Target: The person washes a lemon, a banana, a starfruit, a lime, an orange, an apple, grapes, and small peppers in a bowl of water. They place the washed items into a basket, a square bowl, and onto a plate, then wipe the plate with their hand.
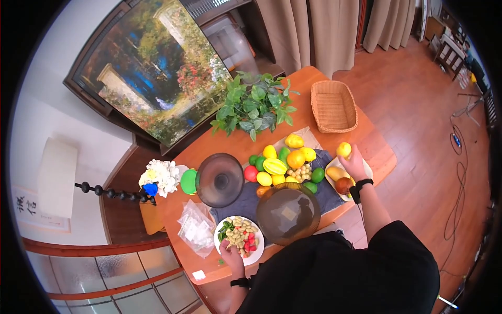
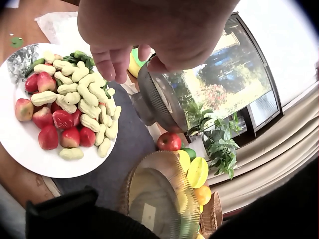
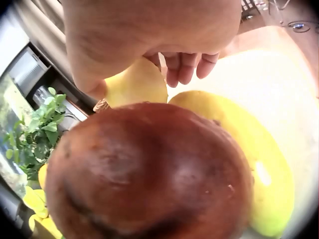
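Observation:
In the head view my right hand (image 1: 355, 166) pinches a round yellow fruit (image 3: 137, 83) between thumb and fingers. Below it a white dish (image 1: 368, 171) carries a yellow mango (image 3: 239, 144) and a large brownish-red fruit (image 3: 149, 169), which fills much of the right wrist view. My left hand (image 1: 233, 257) is at the near edge of a white plate (image 2: 30, 162), its fingers loosely bent with nothing between them. Peanuts (image 2: 88, 94), small red fruits (image 2: 48, 137) and green peppers (image 2: 79, 57) are heaped on that plate.
A dark cloth (image 1: 238, 209) bears a pile of fruit, including a striped yellow one (image 1: 274, 166) and grapes (image 1: 300, 172). Two brown glass bowls (image 1: 288, 214) stand nearby. Further off are a wicker basket (image 1: 334, 104), a leafy plant (image 1: 256, 104) and, leftward, plastic bags (image 1: 196, 230).

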A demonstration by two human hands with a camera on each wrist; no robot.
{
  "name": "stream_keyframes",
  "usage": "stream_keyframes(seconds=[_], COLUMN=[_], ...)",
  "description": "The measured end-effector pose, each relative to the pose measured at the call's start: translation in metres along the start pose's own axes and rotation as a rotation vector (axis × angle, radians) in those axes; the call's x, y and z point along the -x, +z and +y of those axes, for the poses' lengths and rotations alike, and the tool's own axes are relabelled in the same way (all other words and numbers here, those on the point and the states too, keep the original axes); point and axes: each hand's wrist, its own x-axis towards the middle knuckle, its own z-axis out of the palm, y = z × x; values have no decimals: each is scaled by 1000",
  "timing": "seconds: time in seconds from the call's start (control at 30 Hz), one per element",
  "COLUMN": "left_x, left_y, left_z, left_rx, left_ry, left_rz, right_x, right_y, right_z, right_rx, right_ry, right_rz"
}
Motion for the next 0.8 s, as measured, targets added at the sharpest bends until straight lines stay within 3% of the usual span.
stream_keyframes(seconds=[0.07,0.13,0.17,0.23,0.27,0.33,0.57,0.67,0.7,0.77,0.8], left_x=[2,1,1,1,1,1,4,10,13,8,4], left_y=[-3,-6,-8,-11,-12,-13,-15,-6,-3,-1,0], left_z=[-5,-10,-13,-12,-11,-9,-30,-11,-6,-14,-21], left_rx=[0,-1,-11,-21,-22,-17,-100,-74,-42,-27,-52], left_ry=[13,31,49,73,64,56,73,63,47,37,59], left_rz=[2,3,-2,-2,12,29,60,43,38,-1,-6], right_x=[-19,-39,-45,-52,-52,-52,-46,-44,-37,-24,-13], right_y=[11,27,40,70,74,72,51,28,18,-4,-14], right_z=[-29,-44,-40,-36,-37,-52,-38,-8,3,21,30], right_rx=[-30,173,169,502,497,548,446,295,307,122,111], right_ry=[-100,-150,-148,-47,-48,73,82,76,91,119,42], right_rz=[53,-114,-110,-430,-427,-640,-518,-288,-288,-138,-65])
